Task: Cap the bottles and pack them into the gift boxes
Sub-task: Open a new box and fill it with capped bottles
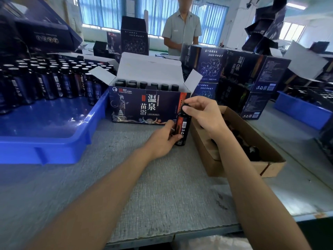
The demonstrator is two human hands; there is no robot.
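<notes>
On the grey surface [162, 186] the small dark labelled bottle [182, 129] stands upright, left grip [162, 139] curled round its lower body to steady it, right grip [203, 116] just above pinching the black round cap [184, 106] onto its neck, open dark-blue printed gift box [144, 107] just behind both grips for loading.

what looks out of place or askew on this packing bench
Nothing spilled or broken. The bottle stands roughly upright in the left hand while the right hand pinches its cap. Only the dark boxes piled far right sit tilted at jumbled angles.
</notes>
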